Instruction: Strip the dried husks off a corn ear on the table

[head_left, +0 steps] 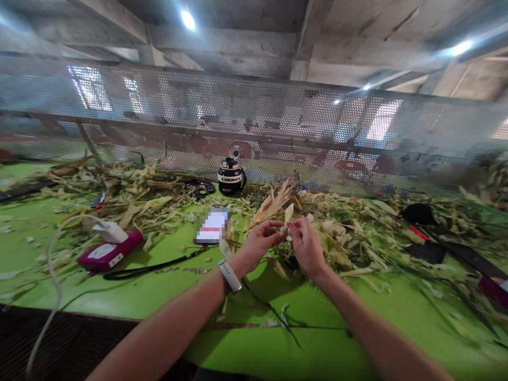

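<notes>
Both of my hands meet near the middle of the head view, above the green table (254, 349). My left hand (260, 242), with a white band on its wrist, pinches the lower part of a pale corn husk strip (289, 212). Fingers of my right hand (306, 244) are closed on the same strip from the other side. The strip stands up between the fingertips, and its lower end is hidden by them. Behind the hands lies a larger dry husk bundle (273, 202). A thin dark green strand hangs below the left wrist.
Husk scraps (357, 233) lie heaped across the table. Left of my hands are a phone (213, 226) and a magenta power strip (111, 254) with a white plug and cable. A black bottle (230, 177) stands behind, before a perforated metal screen (254, 116). Dark objects lie at right.
</notes>
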The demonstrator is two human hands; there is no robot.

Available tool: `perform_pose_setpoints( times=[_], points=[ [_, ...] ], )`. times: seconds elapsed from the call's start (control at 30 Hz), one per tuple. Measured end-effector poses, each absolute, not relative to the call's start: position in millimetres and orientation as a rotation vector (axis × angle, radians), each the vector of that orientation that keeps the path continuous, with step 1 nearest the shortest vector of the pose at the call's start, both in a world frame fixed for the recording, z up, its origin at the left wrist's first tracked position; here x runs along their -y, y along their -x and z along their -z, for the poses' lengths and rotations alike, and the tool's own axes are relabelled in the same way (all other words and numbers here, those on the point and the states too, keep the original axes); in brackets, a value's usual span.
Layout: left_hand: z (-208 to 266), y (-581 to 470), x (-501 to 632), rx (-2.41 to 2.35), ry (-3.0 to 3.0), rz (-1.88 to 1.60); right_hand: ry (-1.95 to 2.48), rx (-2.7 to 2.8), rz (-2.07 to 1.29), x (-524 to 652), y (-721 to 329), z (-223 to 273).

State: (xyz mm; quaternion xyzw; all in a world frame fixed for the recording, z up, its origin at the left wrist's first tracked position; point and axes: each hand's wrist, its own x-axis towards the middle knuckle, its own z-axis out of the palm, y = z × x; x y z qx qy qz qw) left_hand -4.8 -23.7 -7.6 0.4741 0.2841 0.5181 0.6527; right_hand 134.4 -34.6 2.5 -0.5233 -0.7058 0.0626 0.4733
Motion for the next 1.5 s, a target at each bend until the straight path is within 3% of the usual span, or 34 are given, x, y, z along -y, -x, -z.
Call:
perform_pose_setpoints(
  times=[0.7, 1.0, 1.23, 1.33, 1.5],
  points=[
    [4.8, 10.7, 16.4, -0.770, -1.252, -1.295, 1.258, 1.745, -0.319, 31.0, -138.3, -2.4],
    [4.8, 16.3, 13.7, -0.948, -1.513, -1.383, 1.151, 2.032, 0.113, 33.7, -141.7, -4.4],
    [3.9, 20.0, 12.8, -0.898, -1.967, -1.167, 1.028, 2.255, 0.554, 37.5, -142.5, -13.5],
    [-3.1, 25.0, 14.7, -0.804, -2.108, -1.082, 1.065, 2.219, 0.384, 35.2, -145.3, -13.5],
    [-12.3, 29.3, 18.0, -0.736, -2.092, -1.032, 1.144, 2.028, -0.169, 31.6, -145.3, -8.5]
  ],
)
